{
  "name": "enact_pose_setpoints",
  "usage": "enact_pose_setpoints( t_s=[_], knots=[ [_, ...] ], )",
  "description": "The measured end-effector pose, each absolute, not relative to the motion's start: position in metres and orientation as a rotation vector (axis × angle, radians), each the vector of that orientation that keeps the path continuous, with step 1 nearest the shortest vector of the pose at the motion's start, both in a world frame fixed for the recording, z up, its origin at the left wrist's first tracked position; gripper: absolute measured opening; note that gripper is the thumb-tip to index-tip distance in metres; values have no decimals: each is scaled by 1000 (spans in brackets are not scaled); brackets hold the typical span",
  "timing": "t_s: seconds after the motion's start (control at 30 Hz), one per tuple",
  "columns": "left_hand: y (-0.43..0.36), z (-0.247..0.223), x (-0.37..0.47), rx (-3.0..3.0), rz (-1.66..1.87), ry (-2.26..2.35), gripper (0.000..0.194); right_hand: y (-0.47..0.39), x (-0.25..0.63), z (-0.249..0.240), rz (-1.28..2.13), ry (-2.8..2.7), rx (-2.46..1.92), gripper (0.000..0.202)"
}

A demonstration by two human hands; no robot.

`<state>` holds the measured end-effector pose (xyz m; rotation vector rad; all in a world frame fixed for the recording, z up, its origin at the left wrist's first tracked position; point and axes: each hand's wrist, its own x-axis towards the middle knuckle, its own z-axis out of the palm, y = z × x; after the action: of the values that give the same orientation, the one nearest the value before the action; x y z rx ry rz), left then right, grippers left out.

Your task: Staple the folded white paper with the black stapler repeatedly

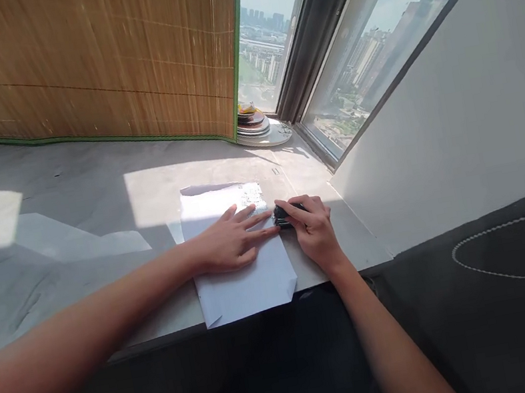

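Note:
White sheets of paper [246, 291] lie on the grey ledge, partly printed near the top right, with bent corners at the near edge. My left hand [232, 239] rests flat on them, fingers spread and pointing right. At the right edge of the paper, my right hand [313, 225] is wrapped round a small black stapler [282, 215]. The stapler's front end meets the paper's edge beside my left fingertips. How far the paper goes into its jaws cannot be made out.
A bamboo blind [83, 72] with green edging hangs along the back of the ledge [73, 189]. Stacked plates [256, 131] stand in the corner by the windows. A white wall [454, 102] closes the right side; a twisted cord [490, 278] loops below it.

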<state>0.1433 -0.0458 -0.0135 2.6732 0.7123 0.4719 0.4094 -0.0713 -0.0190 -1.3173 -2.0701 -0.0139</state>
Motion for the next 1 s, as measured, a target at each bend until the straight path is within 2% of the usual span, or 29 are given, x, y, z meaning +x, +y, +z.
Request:
enact_pose_setpoints(
  t_s=[0.33,0.57,1.0],
  knots=[
    [-45,-15,143,2741,484,693,61,-70,409,-20,10,-2070,-1315,44],
    [-50,-3,145,2877,209,750,66,-70,407,-19,-22,-2085,-1365,45],
    [-49,-8,145,2906,215,768,67,-75,397,-13,-75,-2193,-1451,55]
  ],
)
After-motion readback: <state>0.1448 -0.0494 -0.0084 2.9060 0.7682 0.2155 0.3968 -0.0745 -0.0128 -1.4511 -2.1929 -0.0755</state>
